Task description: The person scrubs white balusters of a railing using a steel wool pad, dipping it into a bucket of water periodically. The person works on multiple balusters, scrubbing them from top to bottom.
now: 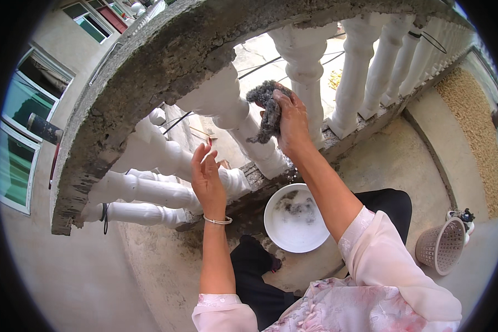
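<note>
My right hand (294, 120) grips a wet-looking, fuzzy dark grey cloth (269, 110) in front of the white balusters. The cloth is bunched up, and one end hangs down past my fingers. My left hand (208, 182) holds nothing; its fingers are raised and slightly bent, in front of a white baluster (176, 153). Whether it touches the baluster I cannot tell. A bracelet (218, 220) circles my left wrist. Below my hands, a white basin (288, 245) stands on the floor with cloudy liquid and dark patches inside. White drops show just above its rim.
A rough concrete handrail (149, 70) curves over the balusters. At the right, a beige plastic basket (429, 247) lies tilted on the concrete floor (382, 166). Grain (469, 124) is spread along the far right. A dark pipe end (45, 128) juts out beside the left windows.
</note>
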